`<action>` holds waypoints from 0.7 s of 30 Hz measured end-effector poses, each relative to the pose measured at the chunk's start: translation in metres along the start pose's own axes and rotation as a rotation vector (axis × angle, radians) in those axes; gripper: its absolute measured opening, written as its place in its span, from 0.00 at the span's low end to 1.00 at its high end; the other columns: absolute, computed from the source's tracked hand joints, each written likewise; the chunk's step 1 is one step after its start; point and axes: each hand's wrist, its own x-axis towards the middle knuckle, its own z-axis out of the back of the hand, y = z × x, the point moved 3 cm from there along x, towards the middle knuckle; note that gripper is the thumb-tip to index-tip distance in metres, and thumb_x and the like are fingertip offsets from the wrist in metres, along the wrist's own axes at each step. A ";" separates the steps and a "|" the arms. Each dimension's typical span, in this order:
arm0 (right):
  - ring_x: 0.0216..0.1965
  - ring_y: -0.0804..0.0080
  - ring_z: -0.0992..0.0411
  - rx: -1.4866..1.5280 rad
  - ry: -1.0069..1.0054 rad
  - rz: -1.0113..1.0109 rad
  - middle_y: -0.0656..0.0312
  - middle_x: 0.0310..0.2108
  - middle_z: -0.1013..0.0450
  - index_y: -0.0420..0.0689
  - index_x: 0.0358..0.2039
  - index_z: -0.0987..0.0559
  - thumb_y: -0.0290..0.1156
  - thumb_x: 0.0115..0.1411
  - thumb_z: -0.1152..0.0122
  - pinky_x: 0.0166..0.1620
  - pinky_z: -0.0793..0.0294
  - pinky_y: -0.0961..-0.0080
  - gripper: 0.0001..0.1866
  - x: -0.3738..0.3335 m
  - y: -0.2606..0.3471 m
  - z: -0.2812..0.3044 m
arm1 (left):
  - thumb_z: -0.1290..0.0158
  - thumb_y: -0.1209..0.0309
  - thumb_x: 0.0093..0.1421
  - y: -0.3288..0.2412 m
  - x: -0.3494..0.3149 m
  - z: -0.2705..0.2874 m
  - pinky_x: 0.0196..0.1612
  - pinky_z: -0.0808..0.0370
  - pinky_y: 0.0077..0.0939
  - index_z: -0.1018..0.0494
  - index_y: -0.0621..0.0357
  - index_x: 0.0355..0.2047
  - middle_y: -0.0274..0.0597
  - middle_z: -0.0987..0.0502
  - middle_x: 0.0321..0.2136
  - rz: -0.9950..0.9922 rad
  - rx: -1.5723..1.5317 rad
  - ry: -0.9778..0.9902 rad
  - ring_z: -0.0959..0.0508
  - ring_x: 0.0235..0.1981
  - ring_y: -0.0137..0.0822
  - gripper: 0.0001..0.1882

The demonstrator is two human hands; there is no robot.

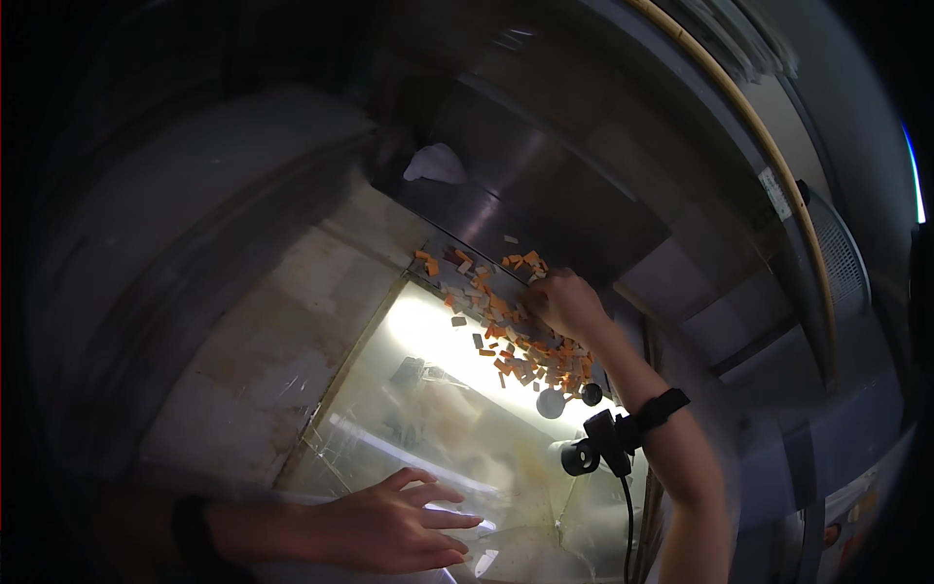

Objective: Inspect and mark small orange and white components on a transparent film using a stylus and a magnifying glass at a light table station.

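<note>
My left hand [394, 529] hovers low over a lit glass panel [428, 389], fingers spread and holding nothing. A small white scrap [485, 562] lies close to its fingertips. Farther off, my right hand [567, 304] reaches into a scatter of small flat orange and pale pieces [498, 313]. Its fingers are curled together at the pile's far right side; whatever they pinch is mostly hidden. The pieces spread along the panel's far edge, some on the glass. Below them sit a grey disc [551, 403] and a smaller dark disc [592, 394].
A dark metal surface [545, 209] lies beyond the pieces, with a crumpled white cloth [435, 164] on it. A stained pale board [253, 360] borders the glass at left. A strapped black device [608, 443] with a cable rides on my right wrist. A curved rail [769, 146] runs at right.
</note>
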 end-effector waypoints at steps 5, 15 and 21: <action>0.38 0.63 0.33 0.010 -0.049 -0.025 0.56 0.30 0.30 0.48 0.27 0.22 0.31 0.47 0.45 0.40 0.31 0.68 0.06 0.008 -0.005 -0.019 | 0.52 0.61 0.55 0.000 0.000 -0.001 0.48 0.39 0.38 0.26 0.47 0.33 0.33 0.32 0.47 0.008 -0.022 0.070 0.35 0.48 0.38 0.10; 0.25 0.73 0.30 0.684 -0.087 -0.262 0.61 0.22 0.29 0.42 0.24 0.24 0.23 0.47 0.47 0.31 0.32 0.80 0.03 -0.022 -0.012 0.027 | 0.50 0.60 0.52 -0.004 0.004 0.003 0.48 0.39 0.38 0.25 0.46 0.33 0.31 0.32 0.46 0.054 -0.025 0.047 0.34 0.48 0.37 0.10; 0.22 0.85 0.34 1.237 0.207 -0.242 0.66 0.20 0.30 0.37 0.29 0.26 0.23 0.50 0.47 0.25 0.36 0.88 0.05 -0.118 0.025 0.058 | 0.44 0.63 0.47 -0.003 0.007 0.003 0.49 0.40 0.39 0.27 0.53 0.31 0.38 0.29 0.43 0.131 -0.077 0.032 0.32 0.46 0.37 0.12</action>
